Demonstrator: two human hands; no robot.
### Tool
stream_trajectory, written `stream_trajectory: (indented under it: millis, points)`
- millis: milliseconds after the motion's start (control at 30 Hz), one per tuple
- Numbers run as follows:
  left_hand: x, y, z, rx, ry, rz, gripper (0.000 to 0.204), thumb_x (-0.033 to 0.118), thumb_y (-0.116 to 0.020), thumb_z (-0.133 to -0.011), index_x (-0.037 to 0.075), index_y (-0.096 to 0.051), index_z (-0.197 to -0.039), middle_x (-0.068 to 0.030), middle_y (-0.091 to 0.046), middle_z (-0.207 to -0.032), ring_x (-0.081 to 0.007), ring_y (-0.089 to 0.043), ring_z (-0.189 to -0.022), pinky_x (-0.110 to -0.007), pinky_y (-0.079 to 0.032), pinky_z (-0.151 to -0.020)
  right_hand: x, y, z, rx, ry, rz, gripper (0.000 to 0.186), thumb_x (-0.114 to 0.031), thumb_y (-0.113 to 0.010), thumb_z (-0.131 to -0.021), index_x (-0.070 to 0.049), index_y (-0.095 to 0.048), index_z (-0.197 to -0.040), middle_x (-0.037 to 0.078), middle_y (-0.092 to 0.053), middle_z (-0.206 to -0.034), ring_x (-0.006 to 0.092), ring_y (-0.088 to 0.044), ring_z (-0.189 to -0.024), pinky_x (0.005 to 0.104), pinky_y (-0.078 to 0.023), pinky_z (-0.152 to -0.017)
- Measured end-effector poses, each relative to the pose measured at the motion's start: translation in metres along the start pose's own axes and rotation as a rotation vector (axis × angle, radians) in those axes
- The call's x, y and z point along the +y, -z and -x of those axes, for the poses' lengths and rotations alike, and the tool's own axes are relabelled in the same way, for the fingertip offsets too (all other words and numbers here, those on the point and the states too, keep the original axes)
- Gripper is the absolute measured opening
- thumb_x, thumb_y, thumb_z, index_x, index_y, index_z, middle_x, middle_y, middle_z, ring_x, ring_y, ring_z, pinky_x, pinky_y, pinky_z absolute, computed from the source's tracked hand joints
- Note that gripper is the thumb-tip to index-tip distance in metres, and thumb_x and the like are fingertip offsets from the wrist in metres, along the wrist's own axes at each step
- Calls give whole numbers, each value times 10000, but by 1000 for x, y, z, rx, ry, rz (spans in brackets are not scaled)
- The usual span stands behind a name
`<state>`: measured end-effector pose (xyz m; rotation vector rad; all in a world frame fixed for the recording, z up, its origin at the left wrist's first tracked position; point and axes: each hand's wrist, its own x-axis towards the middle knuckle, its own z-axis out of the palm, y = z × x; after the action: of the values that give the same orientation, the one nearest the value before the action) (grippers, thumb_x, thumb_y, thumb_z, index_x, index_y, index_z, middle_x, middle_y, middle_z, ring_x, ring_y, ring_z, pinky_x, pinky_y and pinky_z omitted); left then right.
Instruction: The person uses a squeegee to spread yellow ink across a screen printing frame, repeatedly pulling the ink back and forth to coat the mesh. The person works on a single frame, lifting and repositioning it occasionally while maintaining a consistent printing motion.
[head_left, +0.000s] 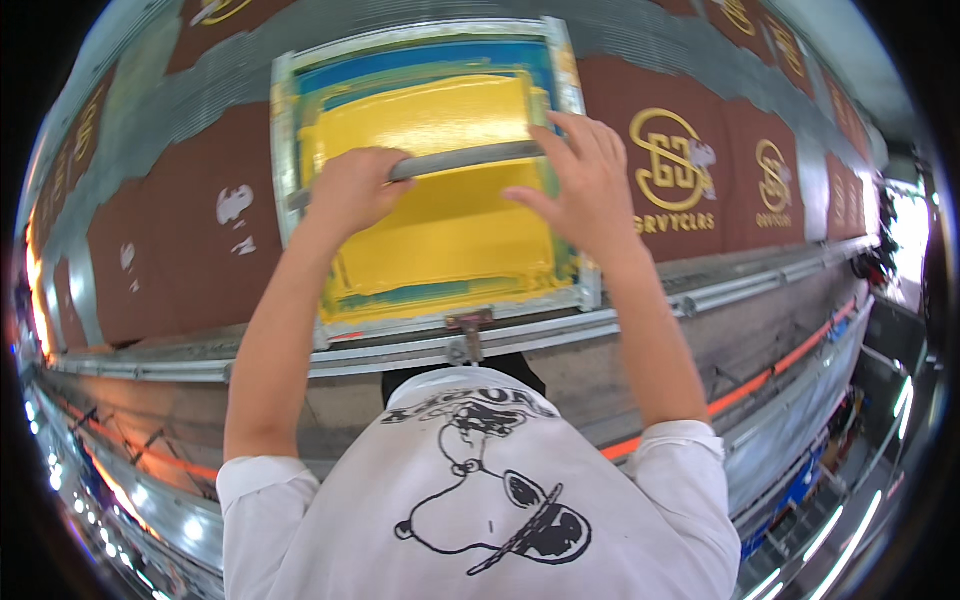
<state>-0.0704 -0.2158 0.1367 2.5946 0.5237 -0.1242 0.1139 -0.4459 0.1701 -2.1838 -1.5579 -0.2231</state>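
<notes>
A metal-edged printing screen (284,100) lies in front of me, coated with a broad layer of yellow ink (440,240) over a blue-green border. A long grey squeegee (460,157) spans the screen's upper half. My left hand (355,190) is closed around its left part, thumb along the bar. My right hand (585,180) holds the bar's right part with the fingertips, its thumb stuck out below the bar over the ink. The squeegee's right end is hidden behind that hand.
Brown fabric pieces with printed designs (180,250) lie on the long grey bench (220,65) on both sides of the screen. A metal rail (700,301) with a clamp (465,330) runs along the near edge. Orange strips, racks and lights show at the lower sides.
</notes>
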Motion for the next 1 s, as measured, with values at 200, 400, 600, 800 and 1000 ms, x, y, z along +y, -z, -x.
stream_trajectory:
  millis: [200,400,600,800,1000]
  points:
    - [-15,18,-27,-70,30,-20,239,282,-731,-857,136,-748,-1046,-105,-736,-914,-323,-694,-889,-437,-536,-763,62,-61,-40,-308,-38,-127,303,-184,-809,-782,-46,-667,-1011,121,-671,-963,323,-646,-974,451,-474,-863]
    - [-85,55,-59,-179,199,-241,285,339,-761,-814,97,-763,-965,-131,-738,-905,-336,-704,-912,-445,-566,-809,89,-82,-88,-402,-99,-334,214,-169,-751,-856,-12,-661,-971,181,-652,-881,382,-641,-844,428,-501,-750]
    - [-124,72,-105,-162,130,-210,357,373,-782,-798,59,-761,-967,-152,-736,-899,-339,-704,-908,-445,-567,-811,110,-101,-138,-480,-199,-215,276,-230,-765,-865,-5,-676,-998,187,-673,-890,369,-652,-818,419,-508,-747]
    - [-152,45,-137,-173,177,-237,408,423,-783,-789,46,-774,-944,-160,-737,-882,-333,-711,-884,-438,-565,-813,130,-136,-159,-549,-195,-41,401,-335,-796,-830,-10,-716,-1051,200,-708,-913,355,-687,-848,419,-532,-774]
    - [-163,38,-142,-106,131,-206,475,490,-782,-754,44,-786,-916,-149,-734,-820,-330,-716,-820,-432,-573,-771,140,-149,-161,-542,-172,46,540,-432,-812,-793,-16,-731,-1127,215,-725,-904,367,-713,-875,435,-558,-804]
